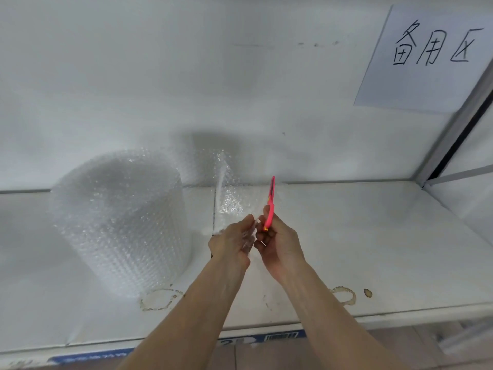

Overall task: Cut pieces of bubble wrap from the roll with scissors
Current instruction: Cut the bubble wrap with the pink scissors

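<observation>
Bright, even, soft light; a grey shadow falls on the white back wall [208, 140]; slight blur throughout; edges bend.

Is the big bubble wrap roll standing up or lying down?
Standing up. The bubble wrap roll rests on its flat end on the shelf.

Storage or packing area: white stained shelf board [360, 236] with barcode label strip [280, 337] on front edge, handwritten paper zone sign [426, 60] on white wall, big clear bubble wrap roll [120, 222].
</observation>
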Available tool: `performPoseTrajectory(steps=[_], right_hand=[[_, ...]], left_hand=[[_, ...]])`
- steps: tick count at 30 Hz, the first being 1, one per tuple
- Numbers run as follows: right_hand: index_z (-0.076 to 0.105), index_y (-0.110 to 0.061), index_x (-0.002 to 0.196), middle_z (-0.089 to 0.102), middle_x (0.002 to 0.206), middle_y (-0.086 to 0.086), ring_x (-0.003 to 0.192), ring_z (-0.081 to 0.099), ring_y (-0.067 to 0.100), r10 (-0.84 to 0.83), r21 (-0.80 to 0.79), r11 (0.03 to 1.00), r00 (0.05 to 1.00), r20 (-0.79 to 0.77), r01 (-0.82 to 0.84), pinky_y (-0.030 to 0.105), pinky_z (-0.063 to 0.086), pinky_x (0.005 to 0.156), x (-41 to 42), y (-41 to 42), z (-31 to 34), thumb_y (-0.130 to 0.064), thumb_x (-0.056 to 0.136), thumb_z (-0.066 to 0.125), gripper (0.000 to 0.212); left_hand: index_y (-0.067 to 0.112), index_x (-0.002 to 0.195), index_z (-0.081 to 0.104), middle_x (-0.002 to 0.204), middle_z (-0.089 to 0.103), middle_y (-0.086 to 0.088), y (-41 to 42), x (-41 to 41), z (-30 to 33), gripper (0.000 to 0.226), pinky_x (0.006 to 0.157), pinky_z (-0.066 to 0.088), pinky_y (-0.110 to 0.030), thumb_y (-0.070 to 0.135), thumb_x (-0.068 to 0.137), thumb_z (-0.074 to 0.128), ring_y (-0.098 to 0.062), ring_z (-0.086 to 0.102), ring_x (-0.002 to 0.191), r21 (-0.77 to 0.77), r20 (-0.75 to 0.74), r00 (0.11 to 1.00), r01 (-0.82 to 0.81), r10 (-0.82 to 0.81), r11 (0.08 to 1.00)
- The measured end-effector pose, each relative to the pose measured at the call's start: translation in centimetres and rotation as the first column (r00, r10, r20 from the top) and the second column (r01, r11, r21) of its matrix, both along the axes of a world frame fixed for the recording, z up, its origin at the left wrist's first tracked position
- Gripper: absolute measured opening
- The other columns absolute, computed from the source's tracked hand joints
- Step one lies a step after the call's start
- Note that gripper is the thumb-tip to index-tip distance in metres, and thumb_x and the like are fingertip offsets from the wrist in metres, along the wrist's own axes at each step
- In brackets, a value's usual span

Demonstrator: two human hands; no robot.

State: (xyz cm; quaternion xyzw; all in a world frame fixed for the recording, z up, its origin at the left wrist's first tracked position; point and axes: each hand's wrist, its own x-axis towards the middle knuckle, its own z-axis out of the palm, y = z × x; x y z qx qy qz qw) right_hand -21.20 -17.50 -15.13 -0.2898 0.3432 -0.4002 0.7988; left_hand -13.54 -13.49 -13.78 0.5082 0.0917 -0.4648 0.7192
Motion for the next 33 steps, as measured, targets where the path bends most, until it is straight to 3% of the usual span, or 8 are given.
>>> performPoseTrajectory(steps=[6,10,14,23,27,33], right_hand=[[0.065,-0.016,0.066,0.05,0.064,0.001,0.053,0.042,0.013,0.001,0.001,1.0,0.999,-0.054,-0.001,0.026,0.036,0.057,-0.3,-0.6,0.2,-0.043,0.064,0.079,0.031],[0.064,-0.014,0.071,0.048,0.065,0.002,0.051,0.039,0.013,0.001,0.019,1.0,0.998,-0.057,0.0,0.026,0.033,0.052,-0.5,-0.8,0.3,-0.035,0.077,0.076,0.025],[0.064,-0.014,0.073,0.05,0.065,0.002,0.053,0.042,0.013,0.032,0.001,0.999,0.997,-0.064,-0.032,0.026,0.035,0.055,-0.7,-0.8,0.3,-0.04,0.063,0.079,0.032],[0.063,-0.016,0.07,0.05,0.066,0.001,0.052,0.041,0.013,0.047,0.01,0.999,0.996,-0.074,-0.046,0.027,0.034,0.056,-0.8,-1.1,0.9,-0.043,0.063,0.08,0.033],[0.065,-0.014,0.073,0.049,0.063,0.001,0.048,0.039,0.012,0.023,0.029,0.999,0.998,-0.056,-0.021,0.025,0.033,0.05,-1.0,-1.1,0.9,-0.032,0.081,0.075,0.021],[0.065,-0.012,0.078,0.05,0.063,0.001,0.05,0.039,0.012,-0.031,0.047,0.998,0.997,-0.067,0.034,0.025,0.032,0.053,-1.2,-1.1,0.9,-0.032,0.084,0.073,0.022]], left_hand=[[0.001,0.079,0.064,0.059,0.072,-0.007,0.3,0.0,0.0,0.016,0.067,0.055,-0.026,-0.006,0.074,0.077,-0.012,0.071,0.056,-0.005,-0.011,1.0,0.027,-0.027,1.0],[0.001,0.09,0.064,0.068,0.073,-0.01,0.3,0.3,-0.2,0.023,0.068,0.055,-0.026,-0.005,0.073,0.079,-0.011,0.071,0.056,-0.006,0.005,1.0,0.019,-0.019,1.0],[0.0,0.095,0.064,0.069,0.073,-0.01,0.3,0.3,-0.3,0.027,0.067,0.056,-0.027,-0.005,0.073,0.079,-0.011,0.072,0.058,-0.006,0.014,1.0,0.019,-0.019,1.0],[-0.002,0.099,0.068,0.065,0.073,-0.009,0.2,0.2,-0.6,0.028,0.06,0.053,-0.025,-0.004,0.073,0.079,-0.01,0.071,0.054,0.003,0.014,0.998,0.059,-0.059,0.998],[-0.003,0.111,0.065,0.072,0.073,-0.009,0.2,0.4,-0.7,0.04,0.059,0.051,-0.025,-0.004,0.074,0.078,-0.009,0.071,0.056,-0.006,0.019,0.998,0.058,-0.058,0.998],[0.0,0.123,0.058,0.088,0.076,-0.01,0.1,0.4,-0.8,0.055,0.062,0.053,-0.025,-0.002,0.073,0.081,-0.008,0.073,0.06,-0.039,0.004,0.999,0.047,-0.047,0.998]])
